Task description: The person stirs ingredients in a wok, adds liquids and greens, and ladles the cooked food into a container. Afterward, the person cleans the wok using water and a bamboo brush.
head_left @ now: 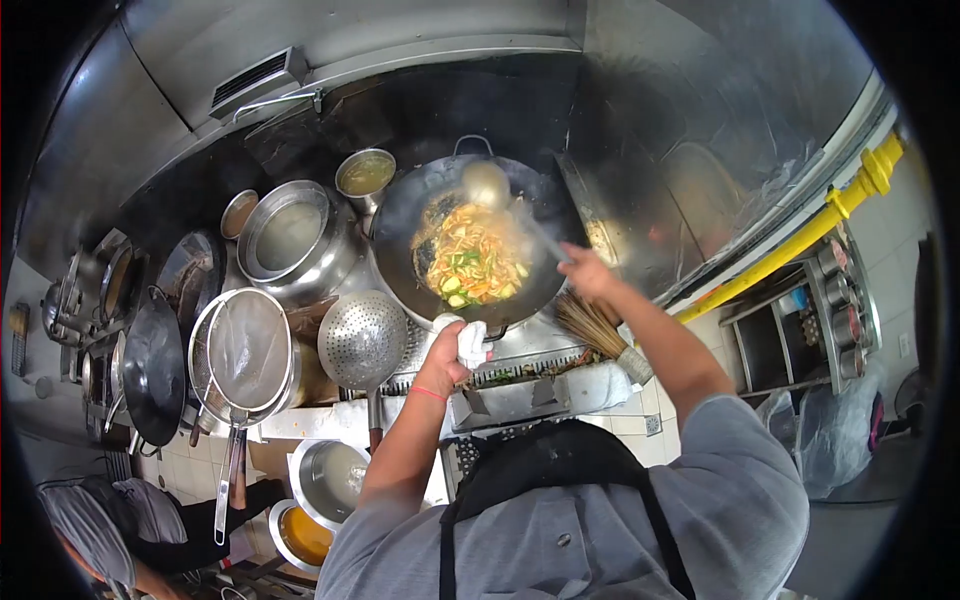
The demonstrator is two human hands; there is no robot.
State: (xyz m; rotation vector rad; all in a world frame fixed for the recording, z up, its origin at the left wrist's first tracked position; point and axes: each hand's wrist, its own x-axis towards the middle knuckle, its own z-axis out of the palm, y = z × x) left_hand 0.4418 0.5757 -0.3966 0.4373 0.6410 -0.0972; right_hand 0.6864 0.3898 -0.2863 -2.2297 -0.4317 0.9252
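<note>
Strips of food with green pieces [472,255] lie in a large dark wok [545,210] on the stove. My right hand [586,272] is closed round the handle of a ladle [486,185], whose round bowl is over the far part of the food and slightly blurred. At the wok's near edge my left hand [447,358] grips a folded white cloth [471,345], which lies against the rim. Whether the fingers also hold the wok's rim through the cloth is hidden.
Left of the wok are a perforated skimmer [362,338], a mesh strainer [247,350], a steel pot [290,235] and a small pot of liquid [366,173]. A bamboo brush [598,328] lies right. Another person [105,520] is at lower left.
</note>
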